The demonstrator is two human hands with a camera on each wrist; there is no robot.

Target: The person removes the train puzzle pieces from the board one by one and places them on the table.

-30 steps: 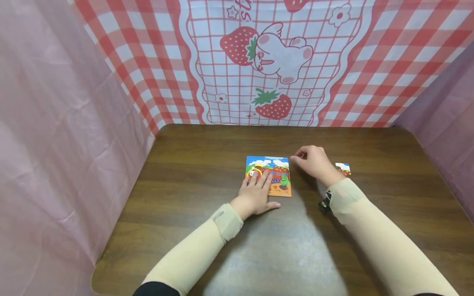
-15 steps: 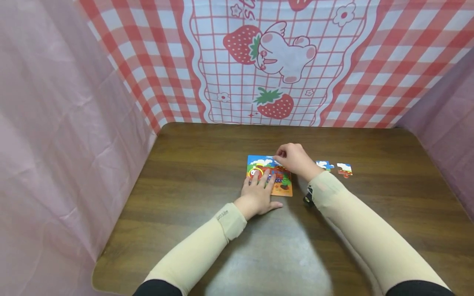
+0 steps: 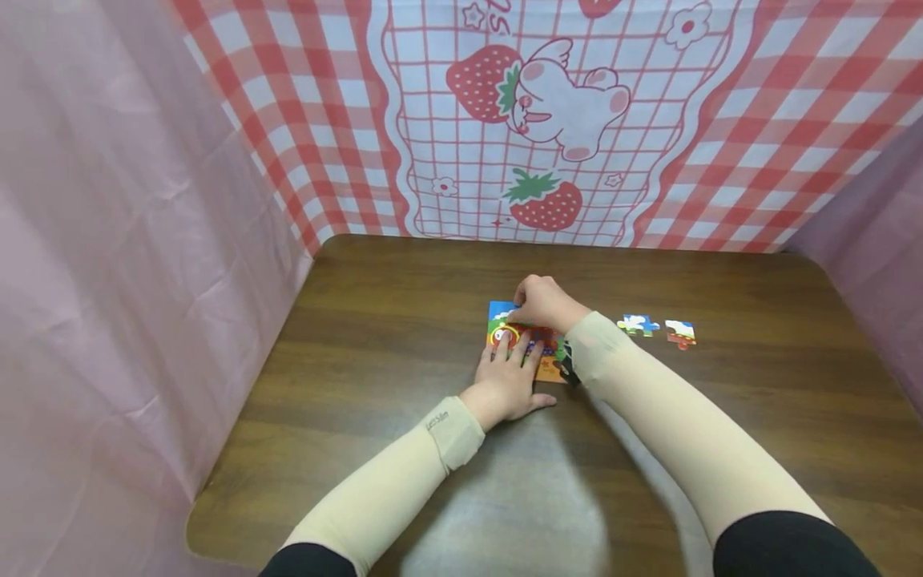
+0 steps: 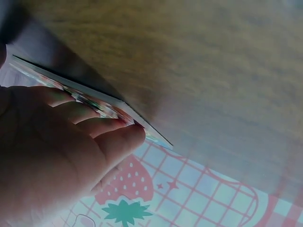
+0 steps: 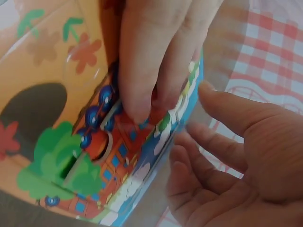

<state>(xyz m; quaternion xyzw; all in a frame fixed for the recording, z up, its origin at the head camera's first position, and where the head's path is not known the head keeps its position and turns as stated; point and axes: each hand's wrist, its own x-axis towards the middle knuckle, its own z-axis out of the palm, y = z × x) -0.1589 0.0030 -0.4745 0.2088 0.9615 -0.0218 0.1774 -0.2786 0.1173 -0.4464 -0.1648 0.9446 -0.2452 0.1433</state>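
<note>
A small jigsaw puzzle point(image 3: 551, 369) with a cartoon train picture lies mid-table. My left hand point(image 3: 505, 389) rests on it, fingers straight and spread over the train. In the left wrist view, the left fingertips point(image 4: 130, 136) lie at the edge of the puzzle board. At the far edge, my right hand point(image 3: 546, 304) bends over the puzzle with curled fingers. The right wrist view shows the right thumb and fingers point(image 5: 182, 163) apart at the blue edge, with nothing seen between them. Gaps show around some train pieces point(image 5: 97, 142).
Two loose jigsaw pieces, a blue and white one point(image 3: 638, 324) and a white and red one point(image 3: 681, 332), lie right of the puzzle. A checked strawberry cloth point(image 3: 548, 144) hangs behind the wooden table point(image 3: 346, 385). Pink curtains point(image 3: 130, 240) flank it.
My right hand has moved left, from beside the puzzle to over its far edge, uncovering the blue and white piece. The left hand stays on the puzzle.
</note>
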